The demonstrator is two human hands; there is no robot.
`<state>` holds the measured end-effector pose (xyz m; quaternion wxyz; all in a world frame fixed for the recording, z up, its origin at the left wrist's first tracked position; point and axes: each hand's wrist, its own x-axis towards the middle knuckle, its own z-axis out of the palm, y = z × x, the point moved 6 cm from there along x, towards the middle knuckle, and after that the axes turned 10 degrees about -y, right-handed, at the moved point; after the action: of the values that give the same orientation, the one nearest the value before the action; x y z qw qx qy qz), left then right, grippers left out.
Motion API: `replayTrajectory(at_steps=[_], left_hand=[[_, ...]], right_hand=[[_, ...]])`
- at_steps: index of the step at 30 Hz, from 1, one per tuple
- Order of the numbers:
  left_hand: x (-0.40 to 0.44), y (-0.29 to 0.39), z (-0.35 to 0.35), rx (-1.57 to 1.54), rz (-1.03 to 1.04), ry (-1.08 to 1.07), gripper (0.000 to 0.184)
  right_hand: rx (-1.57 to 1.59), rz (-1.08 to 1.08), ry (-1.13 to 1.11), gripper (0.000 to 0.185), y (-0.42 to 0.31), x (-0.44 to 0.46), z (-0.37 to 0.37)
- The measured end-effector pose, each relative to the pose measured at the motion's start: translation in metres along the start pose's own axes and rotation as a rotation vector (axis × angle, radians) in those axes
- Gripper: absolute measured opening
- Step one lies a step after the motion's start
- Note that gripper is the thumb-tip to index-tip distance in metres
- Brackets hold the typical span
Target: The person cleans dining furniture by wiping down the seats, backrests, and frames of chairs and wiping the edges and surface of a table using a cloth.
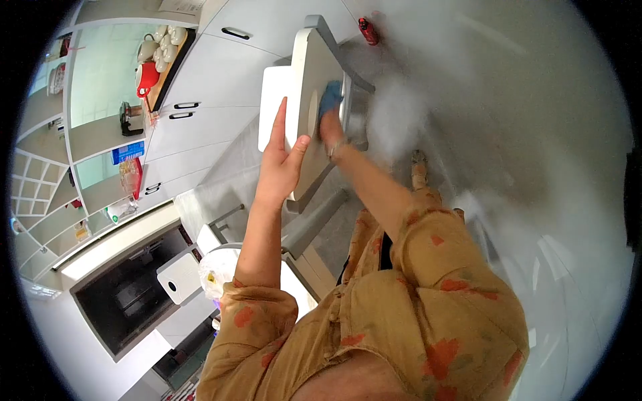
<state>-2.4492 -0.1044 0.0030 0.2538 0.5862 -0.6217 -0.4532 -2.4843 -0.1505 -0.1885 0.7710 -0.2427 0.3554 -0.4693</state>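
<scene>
A white chair-like piece of furniture (321, 63) with grey legs and trim stands in front of me. My left hand (282, 164) is at its near edge, thumb on the broad face and fingers stretched along the other side, bracing it. In my right hand (331, 127) is a blue cloth (330, 97), pressed against the broad face. Part of that hand's fingers is covered by the cloth. Behind the edge shows a flat white panel (273, 87); how it joins the rest is unclear.
White cabinets (227, 73) with black handles line the left. Above them sit a red mug (147, 77), pale cups and a blue box (128, 152). A red bottle-shaped object (368, 31) stands on the floor. Whitish haze blurs the right side.
</scene>
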Motion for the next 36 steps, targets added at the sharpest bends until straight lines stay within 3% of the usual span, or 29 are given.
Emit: replayTrajectory(at_steps=[2, 4, 6, 8, 9, 11, 14, 21, 24, 26, 28, 30, 31, 34, 36], left_hand=[[0.0, 0.002, 0.0, 0.024, -0.008, -0.02, 0.063], [0.0, -0.002, 0.004, -0.068, 0.012, -0.021, 0.064], [0.001, -0.003, 0.005, -0.081, 0.007, -0.026, 0.065], [0.001, -0.002, 0.003, -0.078, -0.009, -0.025, 0.066], [0.002, -0.004, 0.002, -0.041, -0.004, -0.002, 0.065], [0.002, -0.008, 0.003, -0.077, -0.05, -0.003, 0.065], [0.0, -0.012, 0.005, -0.171, -0.13, 0.004, 0.067], [-0.001, -0.019, 0.003, -0.132, -0.106, -0.004, 0.074], [-0.002, -0.018, 0.001, -0.088, -0.079, -0.006, 0.075], [0.0, -0.015, 0.002, -0.093, -0.08, -0.018, 0.076], [0.0, -0.015, 0.002, -0.126, -0.087, -0.016, 0.076], [0.001, -0.016, 0.002, -0.161, -0.085, -0.016, 0.076], [0.001, -0.018, 0.001, -0.162, -0.083, -0.028, 0.074], [0.001, -0.018, 0.002, -0.167, -0.089, -0.019, 0.072], [0.001, -0.013, 0.001, -0.172, -0.098, 0.004, 0.071]], right_hand=[[0.098, -0.025, -0.066, 0.079, -0.031, -0.037, 0.029], [0.07, -0.38, -0.089, 0.073, -0.047, -0.042, 0.038], [-0.455, -0.651, 0.036, 0.07, -0.096, -0.018, 0.033], [-0.308, -0.672, 0.055, 0.066, -0.139, 0.021, 0.024], [-0.414, -0.493, 0.059, 0.065, -0.098, 0.08, -0.004], [-0.253, -0.134, 0.06, 0.062, -0.055, 0.118, -0.038], [0.077, 0.125, 0.072, 0.058, 0.005, 0.119, -0.068], [0.025, 0.323, 0.074, 0.048, 0.222, 0.005, -0.077], [-0.035, 0.323, 0.05, 0.045, 0.271, -0.008, -0.077], [-0.112, 0.262, 0.06, 0.042, 0.245, 0.007, -0.076], [-0.22, 0.226, 0.073, 0.041, 0.135, 0.012, -0.051], [-0.195, 0.32, 0.149, 0.044, 0.046, -0.013, -0.023], [-0.338, 0.077, 0.09, 0.045, 0.035, -0.032, -0.013], [-0.314, -0.169, -0.055, 0.055, -0.026, -0.134, 0.056], [-0.397, -0.223, -0.097, 0.055, -0.042, -0.168, 0.068]])
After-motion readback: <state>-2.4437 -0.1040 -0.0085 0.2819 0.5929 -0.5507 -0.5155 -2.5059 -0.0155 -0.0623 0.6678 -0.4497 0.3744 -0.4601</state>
